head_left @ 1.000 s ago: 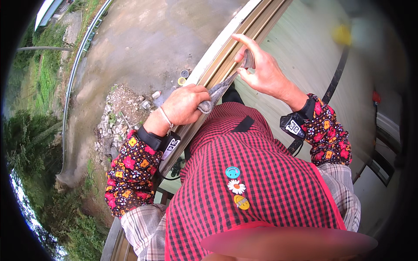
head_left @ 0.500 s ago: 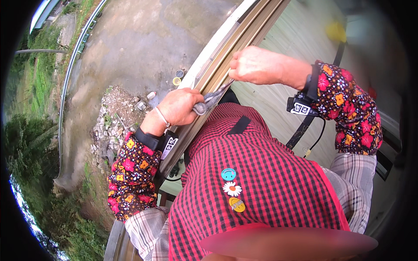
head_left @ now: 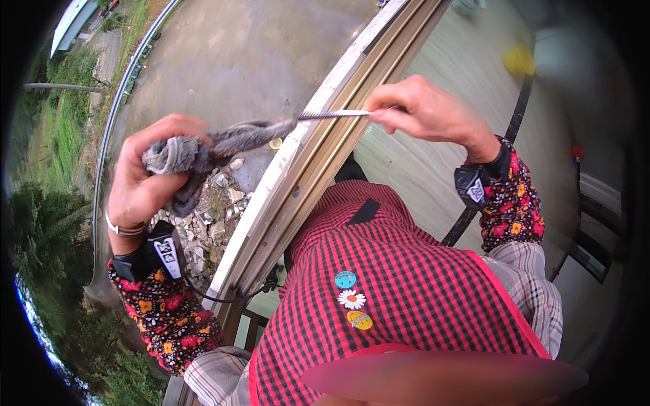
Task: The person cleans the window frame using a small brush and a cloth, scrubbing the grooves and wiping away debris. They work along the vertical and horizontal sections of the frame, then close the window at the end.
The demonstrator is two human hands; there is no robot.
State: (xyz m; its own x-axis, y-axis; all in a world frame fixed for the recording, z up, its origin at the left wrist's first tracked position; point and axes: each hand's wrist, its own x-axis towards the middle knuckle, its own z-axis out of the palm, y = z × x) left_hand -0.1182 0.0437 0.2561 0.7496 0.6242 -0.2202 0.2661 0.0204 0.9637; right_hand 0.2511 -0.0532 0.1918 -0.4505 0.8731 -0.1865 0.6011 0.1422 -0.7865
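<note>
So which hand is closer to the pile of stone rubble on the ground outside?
Left. The left hand holds the grey fuzzy brush head directly over the rubble. The right hand pinches the thin wire handle across the window track, farther off.

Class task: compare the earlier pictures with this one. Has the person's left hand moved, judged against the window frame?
Yes. The left hand, gripping a grey cloth, has moved left and outward, away from the window frame it was beside before.
</note>
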